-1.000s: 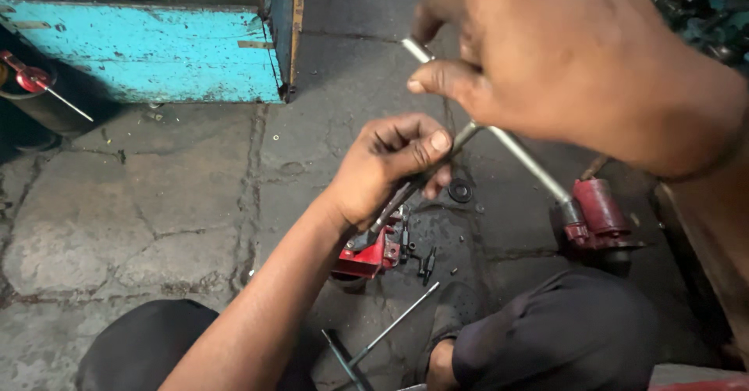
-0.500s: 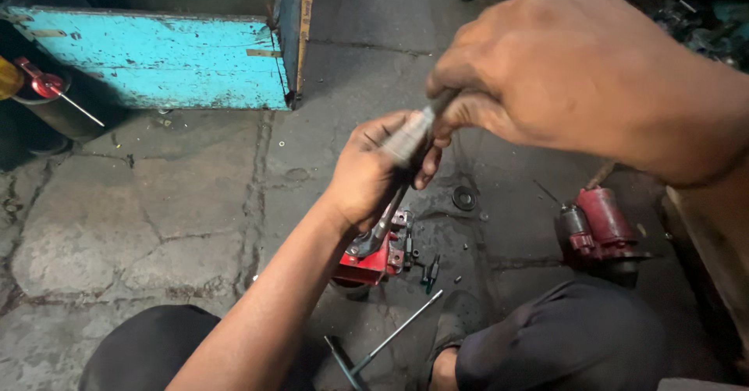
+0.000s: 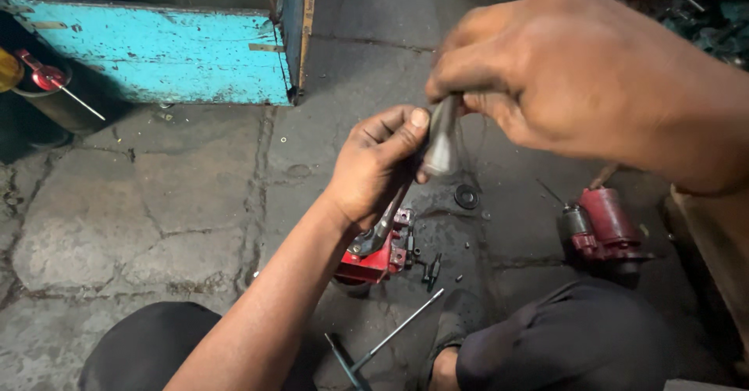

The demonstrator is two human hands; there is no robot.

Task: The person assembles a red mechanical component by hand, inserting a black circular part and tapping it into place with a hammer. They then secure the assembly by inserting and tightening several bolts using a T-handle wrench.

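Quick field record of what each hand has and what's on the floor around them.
left hand: grips a dark metal tool whose lower end reaches the red part
right hand: pinches a blurred grey metal rod next to the left thumb
floor, right: dark red motor housing
floor, near: thin rod, black ring
background: turquoise box

A rough repair workshop: cracked, oil-stained concrete floor [image 3: 140,227], red machine parts [image 3: 605,223] and loose screws [image 3: 433,270] lying right of a chipped blue box [image 3: 156,51].
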